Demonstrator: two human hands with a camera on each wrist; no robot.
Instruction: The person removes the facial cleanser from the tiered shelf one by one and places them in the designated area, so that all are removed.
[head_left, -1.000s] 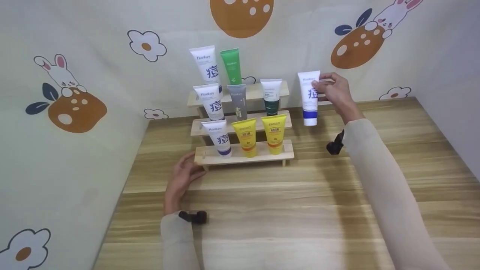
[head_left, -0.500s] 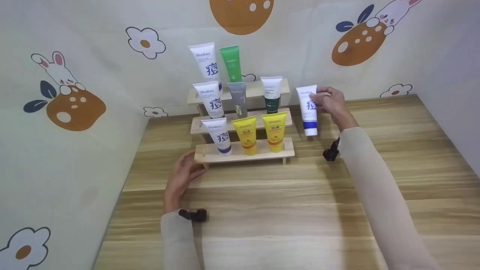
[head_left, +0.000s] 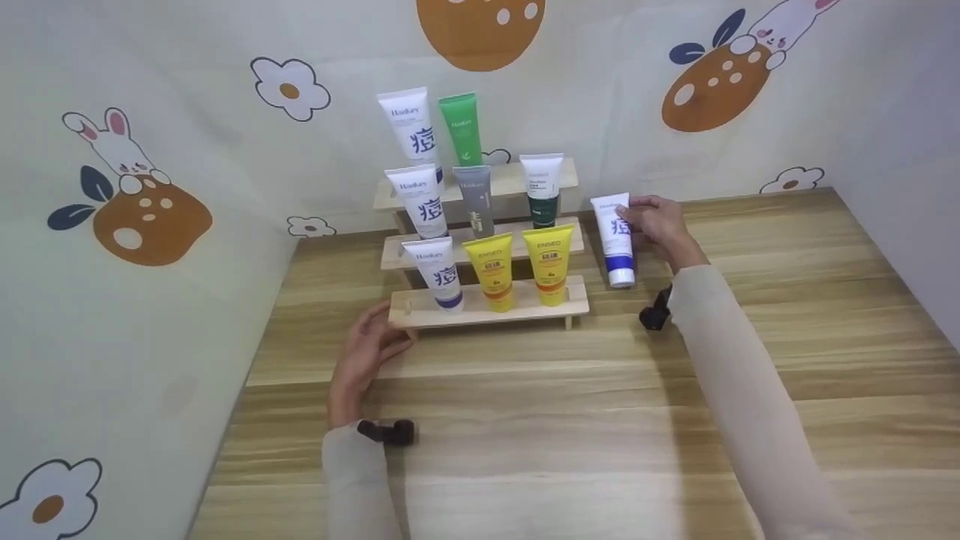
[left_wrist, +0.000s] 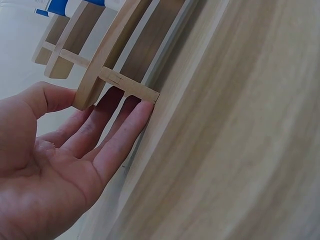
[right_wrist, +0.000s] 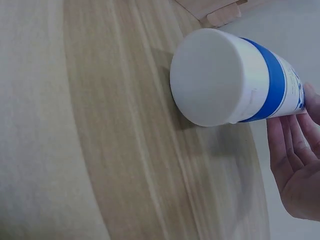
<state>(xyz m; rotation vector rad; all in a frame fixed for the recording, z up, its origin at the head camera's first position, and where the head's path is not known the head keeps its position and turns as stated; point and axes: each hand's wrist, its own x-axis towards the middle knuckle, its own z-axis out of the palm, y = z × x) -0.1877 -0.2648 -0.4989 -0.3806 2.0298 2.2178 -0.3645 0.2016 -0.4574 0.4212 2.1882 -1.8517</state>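
Right of the wooden rack, my right hand (head_left: pixel 660 225) pinches a white tube with a blue band (head_left: pixel 616 244), cap end down and slightly tilted. In the right wrist view the tube's white cap (right_wrist: pixel 207 77) faces the camera, with the fingers behind it. My left hand (head_left: pixel 364 356) is at the left end of the rack's lowest shelf (head_left: pixel 487 319). The left wrist view shows that hand (left_wrist: pixel 65 160) with its thumb on the shelf end (left_wrist: pixel 90 85) and a fingertip at the crosspiece under it.
Three tiers hold upright tubes: white ones (head_left: pixel 425 206) at the left, a green one (head_left: pixel 461 131), a grey one (head_left: pixel 475 199), a white and dark green one (head_left: pixel 542 187), and two yellow ones (head_left: pixel 550 266) in front. A patterned wall covering (head_left: pixel 600 90) stands behind the wooden table (head_left: pixel 525 427).
My right hand has lowered the white tube toward the table beside the rack, moving slightly toward the front. My left hand has stayed at the rack's left end.
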